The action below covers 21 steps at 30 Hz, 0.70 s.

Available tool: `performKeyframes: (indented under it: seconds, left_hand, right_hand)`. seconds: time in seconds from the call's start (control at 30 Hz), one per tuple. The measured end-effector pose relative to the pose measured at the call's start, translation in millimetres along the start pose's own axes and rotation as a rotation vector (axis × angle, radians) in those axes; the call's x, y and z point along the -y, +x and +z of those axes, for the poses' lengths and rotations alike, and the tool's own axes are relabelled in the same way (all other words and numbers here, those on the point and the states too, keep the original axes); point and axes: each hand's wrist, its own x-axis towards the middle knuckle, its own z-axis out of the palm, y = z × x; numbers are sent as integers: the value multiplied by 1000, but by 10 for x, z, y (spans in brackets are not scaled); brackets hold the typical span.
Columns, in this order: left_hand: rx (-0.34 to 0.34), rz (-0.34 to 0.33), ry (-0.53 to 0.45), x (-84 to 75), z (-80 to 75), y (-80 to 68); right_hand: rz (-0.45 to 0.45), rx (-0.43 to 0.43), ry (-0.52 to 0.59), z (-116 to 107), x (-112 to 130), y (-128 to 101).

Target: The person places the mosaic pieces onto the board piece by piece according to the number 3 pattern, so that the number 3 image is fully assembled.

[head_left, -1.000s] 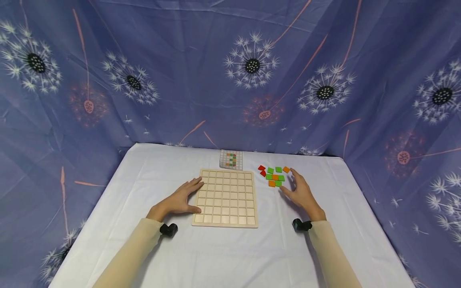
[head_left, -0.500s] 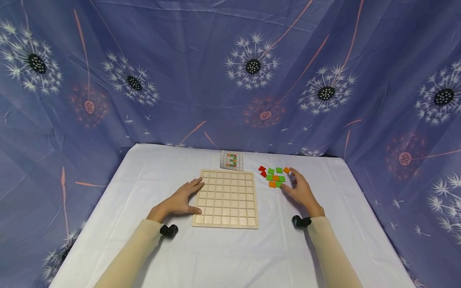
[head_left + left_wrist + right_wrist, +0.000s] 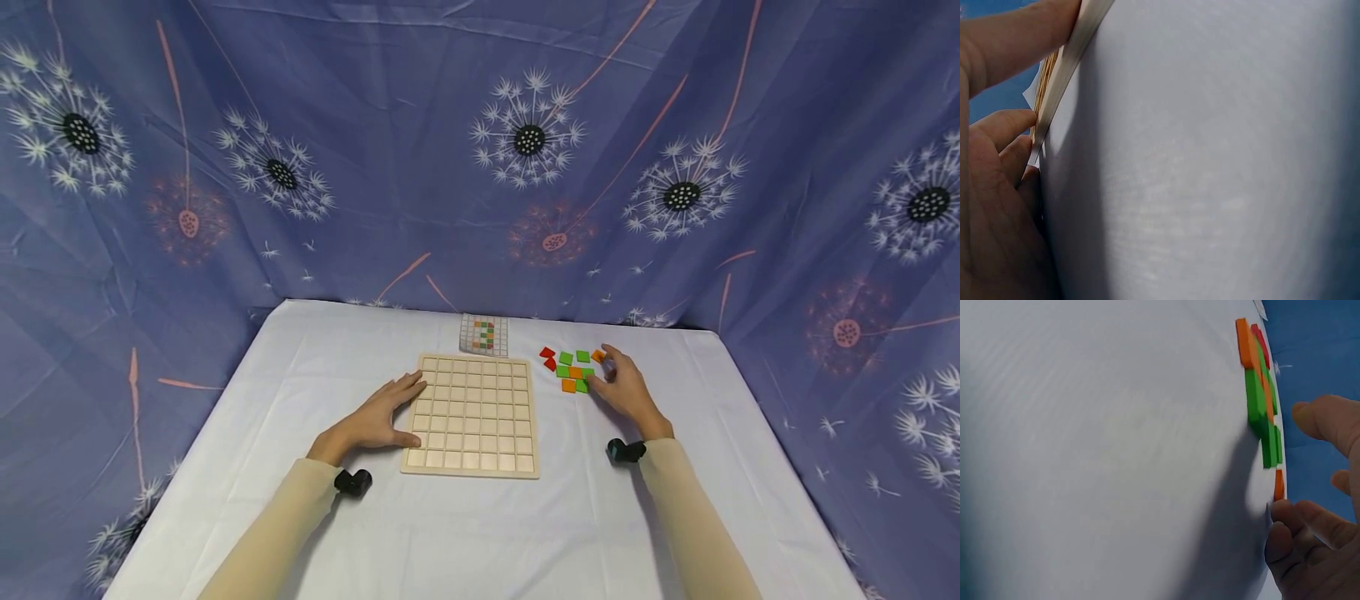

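Left hand (image 3: pixel 371 421) is flat on the surface (image 3: pixel 465 533), fingers (image 3: pixel 405 387) straight and relaxed, pressed up against the left edge of the wooden grid board (image 3: pixel 472 414); the thumb touches the edge lower down. The right hand (image 3: pixel 626 390) sits at the little pile of colored tiles (image 3: pixel 573 371), fingers loosely curled but not gripping anything. The lone orange tile (image 3: pixel 597 356) is just ahead of the fingertips, green and orange ones are right by the thumb, red ones on the far side of the pile. A small pattern card (image 3: pixel 483 334) lies just past the board's far edge.
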Motion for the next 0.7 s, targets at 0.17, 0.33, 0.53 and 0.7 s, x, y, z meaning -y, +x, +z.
performKeyframes:
  seconds: [0.17,0.33,0.53,0.7]
  left_hand:
    - [4,-13,-2,-11,9,-8]
    - [5,-16,5,-4,12,-8]
    - [-2,-15,12,-4,8,-8]
    - [3,-18,-1,-27,-5,-13]
  right_hand:
    - [-2,16,10,25,78,46]
    - [13,42,45,58,146,96]
    - [-3,73,95,83,248,164]
    - [-19,89,89,146,350,202]
